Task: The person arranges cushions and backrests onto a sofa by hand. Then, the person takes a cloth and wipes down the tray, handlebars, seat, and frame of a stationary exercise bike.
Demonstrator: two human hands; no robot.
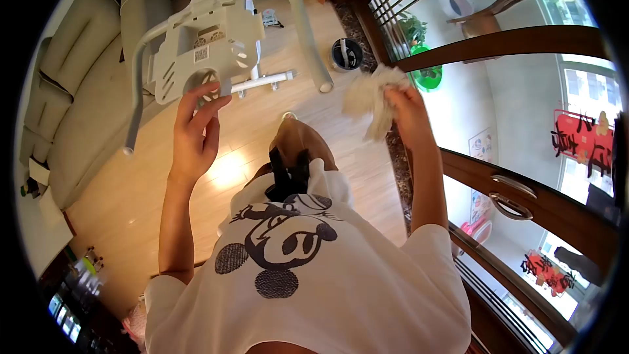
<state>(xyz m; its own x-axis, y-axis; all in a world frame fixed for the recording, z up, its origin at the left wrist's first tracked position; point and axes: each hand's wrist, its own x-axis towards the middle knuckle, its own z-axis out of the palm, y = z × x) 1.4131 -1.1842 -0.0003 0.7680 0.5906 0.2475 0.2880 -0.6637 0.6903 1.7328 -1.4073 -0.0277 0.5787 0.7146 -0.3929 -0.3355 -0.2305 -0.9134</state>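
My right hand (407, 108) is closed on a pale, crumpled cloth (369, 99), which hangs loosely from the fingers near the door frame. Ahead on the left stands a white exercise bike with a handlebar (303, 23) and a slotted plastic console (175, 46). My left hand (196, 128) is at the near edge of that console. Its bent fingers reach over the rim of a round cup holder (202, 80), with the thumb lower down. Exactly how firmly they grip the rim is hard to see.
A grey sofa (88, 72) lines the left wall. A dark bin (346, 54) stands on the wooden floor (229, 177) beyond the right hand. Close on the right is a brown-framed glass door (524, 187) with a metal handle (511, 206). The bike's foot bar (265, 82) lies low ahead.
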